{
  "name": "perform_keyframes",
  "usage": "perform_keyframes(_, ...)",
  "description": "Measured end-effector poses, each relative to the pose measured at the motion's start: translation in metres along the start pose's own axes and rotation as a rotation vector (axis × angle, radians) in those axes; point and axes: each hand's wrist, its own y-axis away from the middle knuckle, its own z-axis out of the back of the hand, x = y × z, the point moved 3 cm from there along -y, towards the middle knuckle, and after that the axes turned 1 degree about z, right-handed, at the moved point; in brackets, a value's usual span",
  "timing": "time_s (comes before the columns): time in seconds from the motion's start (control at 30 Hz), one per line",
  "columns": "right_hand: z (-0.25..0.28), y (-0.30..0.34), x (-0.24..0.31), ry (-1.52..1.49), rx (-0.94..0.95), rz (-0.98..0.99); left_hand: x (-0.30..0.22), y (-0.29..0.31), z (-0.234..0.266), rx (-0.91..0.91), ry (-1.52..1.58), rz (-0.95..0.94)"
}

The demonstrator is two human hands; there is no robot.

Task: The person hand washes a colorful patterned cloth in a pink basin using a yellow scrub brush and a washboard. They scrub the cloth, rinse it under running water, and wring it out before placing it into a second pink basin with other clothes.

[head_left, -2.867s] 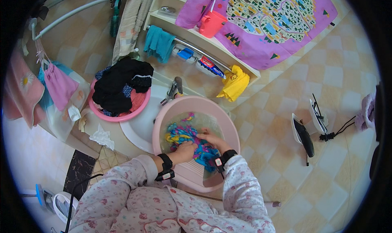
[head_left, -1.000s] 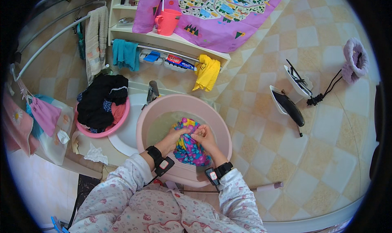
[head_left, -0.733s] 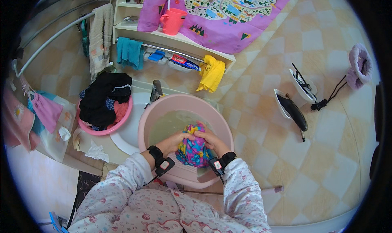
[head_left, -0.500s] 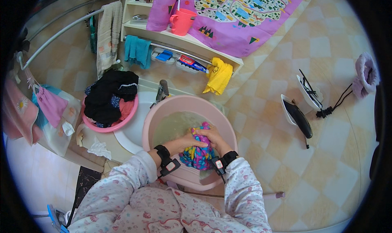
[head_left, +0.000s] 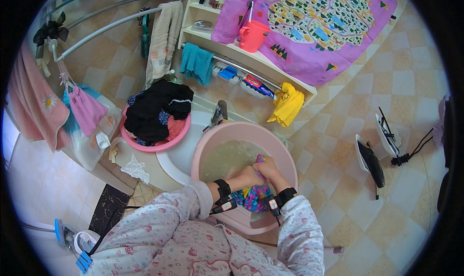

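A wide pink basin (head_left: 198,156) holds cloudy water. In it, both my hands are closed on a wet, many-coloured patterned cloth (head_left: 252,201), bright pink, blue and yellow. My left hand (head_left: 249,175) grips it with the fist pressed against my right hand (head_left: 267,167). A pink end of the cloth sticks out above my right fist, and the rest hangs below toward the near side of the basin. Fingers hide the part of the cloth between the fists. A black strap with a small device is on each wrist.
Beside the basin are a white sink (head_left: 170,156) and a grey tap (head_left: 220,112). A smaller pink basin (head_left: 126,137) heaped with dark clothes (head_left: 157,109) stands left. Behind, a shelf (head_left: 232,53) carries a red cup (head_left: 254,36); a yellow cloth (head_left: 287,104) hangs at its end.
My hands have turned from cupping the bunched cloth to gripping it in two close fists, with the right fist farther forward. The whole view has shifted, so the scene sits farther right.
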Motion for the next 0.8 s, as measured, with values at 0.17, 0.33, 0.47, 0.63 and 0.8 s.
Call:
perform_keyframes(0.17, -0.004, -0.012, -0.012, 0.126, -0.073, -0.008, 0.006, 0.005, 0.006, -0.014, 0.068, -0.038)
perform_keyframes(0.33, -0.006, -0.003, -0.012, -0.46, -0.055, -0.176, 0.009, -0.004, 0.004, 0.243, 0.67, -0.337)
perform_keyframes(0.47, 0.003, 0.017, 0.001, -0.632, 0.2, -0.035, 0.023, -0.013, 0.006, 0.226, 0.769, -0.134)
perform_keyframes(0.63, 0.014, 0.04, 0.007, -0.114, 0.283, 0.327, 0.039, -0.019, 0.011, 0.425, 0.913, -0.042)
perform_keyframes(0.8, 0.006, 0.042, 0.002, -0.322, 0.297, 0.348, 0.046, -0.021, 0.009, 0.695, 0.939, 0.0)
